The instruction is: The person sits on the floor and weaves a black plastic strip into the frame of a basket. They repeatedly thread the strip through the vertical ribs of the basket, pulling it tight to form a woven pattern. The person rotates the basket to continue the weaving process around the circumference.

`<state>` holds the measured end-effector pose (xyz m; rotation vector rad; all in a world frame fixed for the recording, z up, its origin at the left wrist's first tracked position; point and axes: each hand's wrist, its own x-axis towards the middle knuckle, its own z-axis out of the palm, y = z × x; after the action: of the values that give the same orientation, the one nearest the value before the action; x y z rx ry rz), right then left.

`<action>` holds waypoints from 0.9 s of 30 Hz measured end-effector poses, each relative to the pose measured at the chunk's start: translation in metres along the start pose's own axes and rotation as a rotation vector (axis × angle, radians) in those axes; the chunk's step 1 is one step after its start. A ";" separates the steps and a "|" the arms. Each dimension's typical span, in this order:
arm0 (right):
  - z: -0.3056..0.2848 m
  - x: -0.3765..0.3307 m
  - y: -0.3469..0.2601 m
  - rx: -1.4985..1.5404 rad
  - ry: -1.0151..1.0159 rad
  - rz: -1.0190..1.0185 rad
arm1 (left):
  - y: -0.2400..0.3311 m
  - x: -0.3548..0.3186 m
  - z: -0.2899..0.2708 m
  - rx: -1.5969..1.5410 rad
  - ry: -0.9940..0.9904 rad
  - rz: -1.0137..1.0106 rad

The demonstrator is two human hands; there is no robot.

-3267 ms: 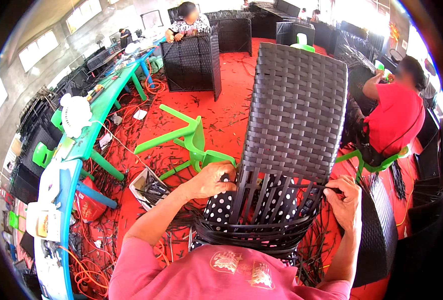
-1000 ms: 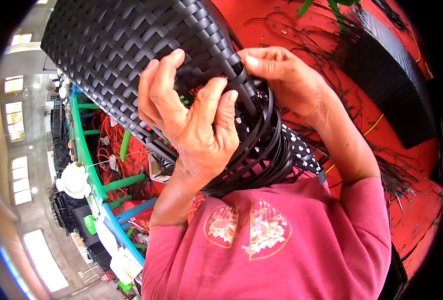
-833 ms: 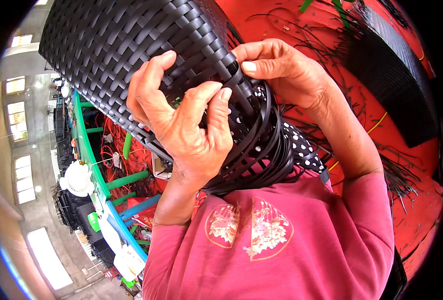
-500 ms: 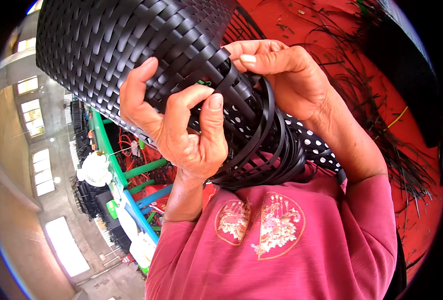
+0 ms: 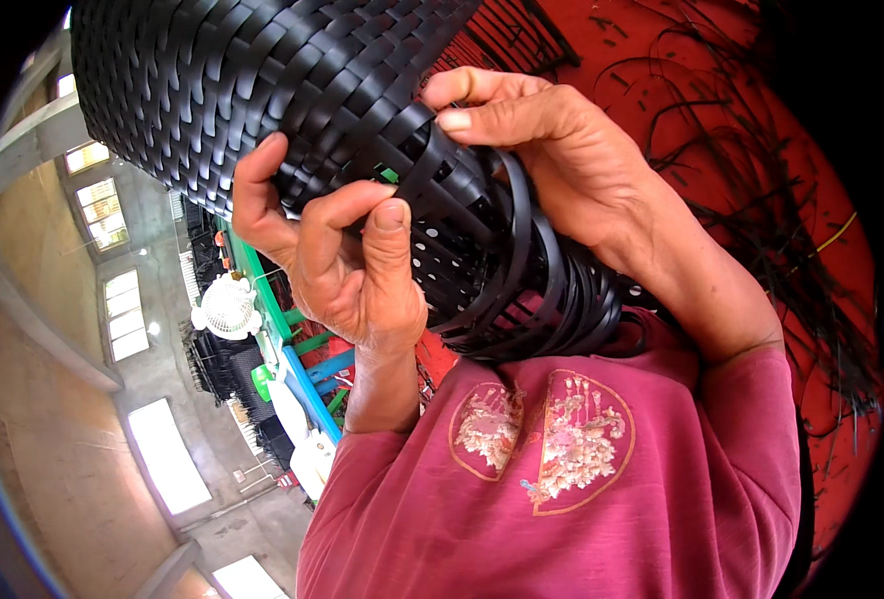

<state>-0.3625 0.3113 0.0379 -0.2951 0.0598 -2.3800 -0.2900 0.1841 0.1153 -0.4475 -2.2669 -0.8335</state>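
A black woven piece of flat plastic strips [image 5: 252, 85] fills the upper left, its weave dense there and thinning to open bars nearer my body. My right hand [image 5: 562, 145] pinches a shiny black strip [image 5: 418, 115] between thumb and forefinger at the edge of the finished weave. Beside the open part, my left hand [image 5: 332, 260] has its thumb and forefinger together at a strip, with its other fingers bent against the woven face. Loose strip loops [image 5: 552, 290] hang around the narrow end before my chest. Polka-dot cloth shows through the gaps.
Black strip offcuts [image 5: 771, 230] lie scattered over the red floor [image 5: 641, 110] on the right. A black slatted frame [image 5: 522, 40] stands beyond the woven piece. Lower left are a white fan [image 5: 228, 306], green and blue bars [image 5: 312, 374] and a wall with windows.
Both hands have shifted slightly left relative to the view, still pinching near the same edge. My right hand's fingertips sit a little closer to the weave. The view has tilted somewhat.
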 end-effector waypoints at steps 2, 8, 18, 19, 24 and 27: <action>0.000 -0.001 0.001 0.035 -0.015 0.030 | -0.003 -0.001 0.001 -0.038 0.003 0.034; 0.012 -0.001 0.006 0.096 0.100 0.058 | -0.007 -0.003 -0.002 -0.016 0.011 0.041; 0.002 0.006 -0.003 0.110 -0.141 0.176 | -0.009 -0.004 -0.001 0.111 -0.011 0.129; 0.001 0.007 -0.004 0.071 -0.152 0.163 | -0.009 -0.004 -0.002 0.175 -0.033 0.183; -0.009 0.014 -0.010 -0.082 -0.186 0.143 | -0.011 -0.008 -0.006 0.338 -0.007 0.268; -0.006 0.014 -0.014 -0.208 -0.080 0.126 | -0.016 -0.010 -0.006 0.354 0.042 0.311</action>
<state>-0.3830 0.3122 0.0360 -0.4706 0.2813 -2.2368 -0.2887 0.1677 0.1045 -0.5884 -2.1708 -0.2752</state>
